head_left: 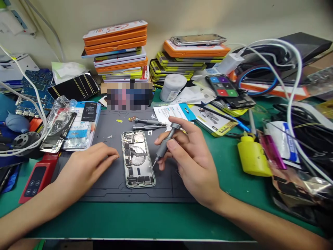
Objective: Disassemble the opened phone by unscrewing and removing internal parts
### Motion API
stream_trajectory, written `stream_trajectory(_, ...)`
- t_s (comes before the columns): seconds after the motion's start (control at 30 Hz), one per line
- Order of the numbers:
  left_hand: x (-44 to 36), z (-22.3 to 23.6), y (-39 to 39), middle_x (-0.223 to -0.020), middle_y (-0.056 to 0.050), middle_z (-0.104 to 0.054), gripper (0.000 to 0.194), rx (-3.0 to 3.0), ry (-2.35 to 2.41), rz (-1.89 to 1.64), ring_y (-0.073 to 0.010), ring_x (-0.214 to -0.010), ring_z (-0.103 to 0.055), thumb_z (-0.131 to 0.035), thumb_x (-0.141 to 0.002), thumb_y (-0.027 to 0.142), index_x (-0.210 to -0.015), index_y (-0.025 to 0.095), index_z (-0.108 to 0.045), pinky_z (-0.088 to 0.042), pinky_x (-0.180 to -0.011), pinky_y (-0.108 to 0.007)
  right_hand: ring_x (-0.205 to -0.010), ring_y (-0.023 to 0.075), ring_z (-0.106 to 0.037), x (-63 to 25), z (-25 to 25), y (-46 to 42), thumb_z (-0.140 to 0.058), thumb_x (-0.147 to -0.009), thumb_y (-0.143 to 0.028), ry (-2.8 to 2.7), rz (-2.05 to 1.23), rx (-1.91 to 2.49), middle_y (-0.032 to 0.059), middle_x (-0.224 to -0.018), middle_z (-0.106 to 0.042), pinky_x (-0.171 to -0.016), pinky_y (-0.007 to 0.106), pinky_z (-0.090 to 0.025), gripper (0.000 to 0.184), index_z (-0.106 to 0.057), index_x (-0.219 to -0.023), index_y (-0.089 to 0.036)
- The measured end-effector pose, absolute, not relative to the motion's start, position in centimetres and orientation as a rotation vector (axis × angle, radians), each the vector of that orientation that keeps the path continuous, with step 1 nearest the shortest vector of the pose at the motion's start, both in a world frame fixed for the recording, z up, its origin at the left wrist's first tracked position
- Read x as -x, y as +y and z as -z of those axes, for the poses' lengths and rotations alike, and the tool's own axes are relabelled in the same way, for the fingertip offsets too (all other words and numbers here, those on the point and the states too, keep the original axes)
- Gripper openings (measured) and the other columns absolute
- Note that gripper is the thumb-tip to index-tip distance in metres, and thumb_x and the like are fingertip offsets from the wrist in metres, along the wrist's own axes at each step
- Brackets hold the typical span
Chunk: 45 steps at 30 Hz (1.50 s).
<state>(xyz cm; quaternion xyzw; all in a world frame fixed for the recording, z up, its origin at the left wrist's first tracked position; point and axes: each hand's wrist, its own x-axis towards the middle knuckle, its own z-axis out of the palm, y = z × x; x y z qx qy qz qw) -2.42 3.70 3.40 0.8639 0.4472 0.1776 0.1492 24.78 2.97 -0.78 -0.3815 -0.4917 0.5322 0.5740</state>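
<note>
An opened phone chassis (137, 158) lies face up on a dark grey work mat (109, 187), its inner parts exposed. My right hand (187, 156) is closed around a grey precision screwdriver (165, 144), whose tip touches the phone's right edge. My left hand (90, 163) rests flat on the mat just left of the phone, fingertips close to its left edge, holding nothing. Two more grey screwdrivers (148, 124) lie on the mat behind the phone.
Stacks of orange and yellow phone cases (117, 48) stand at the back. A yellow squeeze bottle (252, 156) sits to the right among white cables (291, 104). A black battery (89, 111), plastic bags and a circuit board (36, 90) crowd the left side.
</note>
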Motion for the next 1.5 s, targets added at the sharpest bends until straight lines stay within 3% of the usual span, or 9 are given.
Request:
stream_trajectory(0.1,3.0,-2.1,3.2,-0.107,-0.008,-0.078,0.033,-2.889,1.257,-0.363,-0.0197,-0.083,-0.076,-0.040,-0.116,0.023,-0.114,0.017,-0.072,-0.056,-0.068,-0.027,-0.063,0.0114,-0.070,-24.5,0.7,2.8,-0.065,-0.109,-0.034,-1.177,-1.252,0.885,-0.0001,-0.105,-0.072,-0.057,0.027,-0.066,0.036,-0.053,-0.143,-0.036)
stream_trajectory(0.27,3.2,-1.7,3.1,-0.107,-0.007,-0.076,0.034,-2.921,1.238,-0.368,-0.0180,-0.081,-0.075,-0.038,-0.117,0.022,-0.115,0.017,-0.072,-0.056,-0.066,-0.027,-0.072,0.0131,-0.078,-24.2,0.5,2.7,-0.069,-0.108,-0.029,-1.257,-1.247,0.883,0.0003,-0.109,-0.079,-0.072,0.031,-0.073,0.040,-0.053,-0.144,-0.036)
stream_trajectory(0.5,4.3,-2.6,3.8,-0.111,-0.007,-0.077,0.038,-2.799,1.211,-0.330,-0.0197,-0.088,-0.078,-0.036,-0.115,0.017,-0.119,0.017,-0.074,-0.059,-0.073,-0.028,-0.112,0.0236,-0.084,-24.3,1.0,1.8,-0.076,-0.101,-0.017,-1.581,-1.085,0.889,0.0036,-0.117,-0.086,-0.088,0.034,-0.074,0.020,-0.063,-0.110,-0.029)
stream_trajectory(0.83,4.1,-2.5,3.2,-0.104,-0.007,-0.079,0.040,-2.887,1.170,-0.362,-0.0199,-0.080,-0.076,-0.035,-0.115,0.015,-0.113,0.017,-0.075,-0.056,-0.066,-0.029,-0.113,0.0219,-0.083,-24.5,1.2,1.9,-0.069,-0.100,-0.004,-2.046,-0.766,0.768,0.0024,-0.132,-0.082,-0.098,0.031,-0.072,0.030,-0.070,-0.118,-0.028)
stream_trajectory(1.07,4.1,-2.1,3.3,-0.102,-0.005,-0.078,0.038,-2.970,1.183,-0.399,-0.0189,-0.078,-0.075,-0.037,-0.113,0.013,-0.115,0.018,-0.075,-0.053,-0.062,-0.028,-0.115,0.0221,-0.083,-24.3,1.4,2.1,-0.067,-0.102,-0.005,-2.024,-0.862,0.804,0.0014,-0.135,-0.080,-0.100,0.033,-0.071,0.029,-0.072,-0.117,-0.029)
stream_trajectory(1.23,3.9,-2.0,3.5,-0.099,-0.004,-0.079,0.040,-2.941,1.205,-0.441,-0.0193,-0.078,-0.076,-0.038,-0.116,0.022,-0.108,0.020,-0.077,-0.053,-0.061,-0.029,-0.112,0.0243,-0.084,-24.3,1.0,2.1,-0.067,-0.102,-0.008,-1.986,-0.886,0.836,0.0022,-0.134,-0.081,-0.100,0.038,-0.072,0.028,-0.074,-0.117,-0.030)
stream_trajectory(1.5,3.8,-1.6,3.5,-0.105,-0.005,-0.080,0.037,-2.929,1.248,-0.473,-0.0186,-0.079,-0.076,-0.043,-0.117,0.028,-0.111,0.019,-0.078,-0.053,-0.063,-0.028,-0.112,0.0258,-0.084,-24.2,0.5,2.1,-0.073,-0.103,-0.021,-1.730,-1.025,0.982,0.0054,-0.122,-0.086,-0.091,0.036,-0.073,0.009,-0.074,-0.109,-0.028)
